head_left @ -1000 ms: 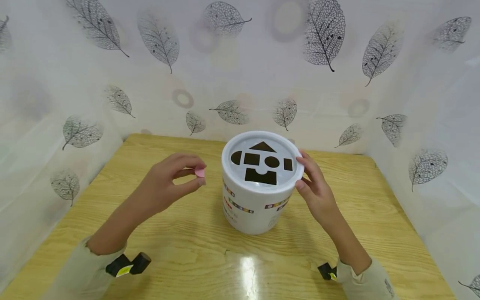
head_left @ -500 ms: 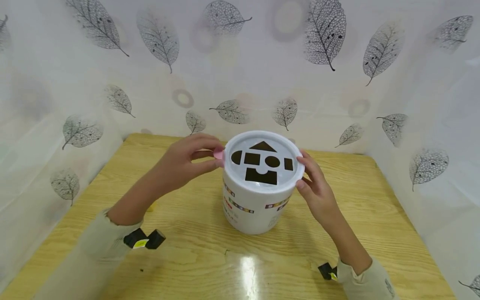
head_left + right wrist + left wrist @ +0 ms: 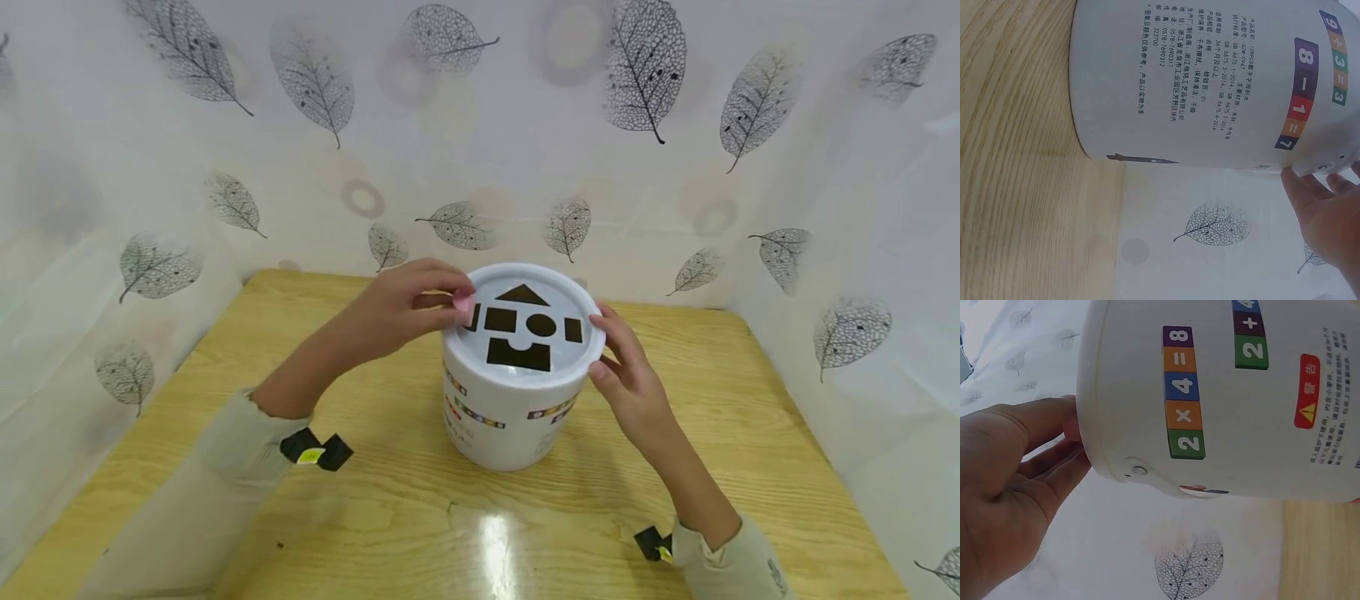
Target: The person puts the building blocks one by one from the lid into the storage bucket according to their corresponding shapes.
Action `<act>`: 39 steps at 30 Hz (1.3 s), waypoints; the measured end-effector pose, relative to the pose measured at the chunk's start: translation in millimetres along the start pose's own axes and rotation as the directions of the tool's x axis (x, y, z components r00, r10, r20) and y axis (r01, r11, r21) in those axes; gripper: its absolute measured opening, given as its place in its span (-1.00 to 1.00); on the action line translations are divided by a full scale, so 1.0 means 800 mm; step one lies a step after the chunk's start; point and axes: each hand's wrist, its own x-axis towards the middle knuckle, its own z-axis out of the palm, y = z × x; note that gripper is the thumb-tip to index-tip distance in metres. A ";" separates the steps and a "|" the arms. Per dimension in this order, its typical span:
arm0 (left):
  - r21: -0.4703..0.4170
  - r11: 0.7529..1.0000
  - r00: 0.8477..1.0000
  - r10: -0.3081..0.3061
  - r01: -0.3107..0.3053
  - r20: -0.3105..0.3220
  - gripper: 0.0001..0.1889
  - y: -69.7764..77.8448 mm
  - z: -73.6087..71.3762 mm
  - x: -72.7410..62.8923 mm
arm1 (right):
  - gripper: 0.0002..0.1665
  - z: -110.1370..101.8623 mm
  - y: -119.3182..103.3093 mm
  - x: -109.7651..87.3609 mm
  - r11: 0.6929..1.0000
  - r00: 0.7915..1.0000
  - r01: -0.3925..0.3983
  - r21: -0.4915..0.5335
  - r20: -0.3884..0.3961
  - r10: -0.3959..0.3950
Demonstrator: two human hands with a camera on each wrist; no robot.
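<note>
A white bucket stands upright on the table, its lid cut with dark shaped holes: a triangle, a square, a circle, a rectangle and a notched block. My left hand pinches a small pink block between thumb and fingers at the lid's left side. The block and fingertips partly cover the half-round hole there. In the left wrist view, that hand is at the bucket's rim and mostly hides the block. My right hand holds the rim from the right, thumb in front and fingers behind.
The wooden table runs up to a pale curtain printed with leaves, which encloses the back and both sides. Black wrist cameras sit at both sleeves. A small dark speck lies on the table at the front left.
My left hand has carried the pink block rightward and up, from beside the bucket to over the lid's left edge. My right hand has stayed on the rim.
</note>
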 end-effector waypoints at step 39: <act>0.027 0.999 0.999 -0.038 0.037 0.035 -0.60 -0.001 -0.003 0.004 | -0.38 0.001 -0.002 0.000 1.000 1.000 0.013 0.003 0.016 -0.013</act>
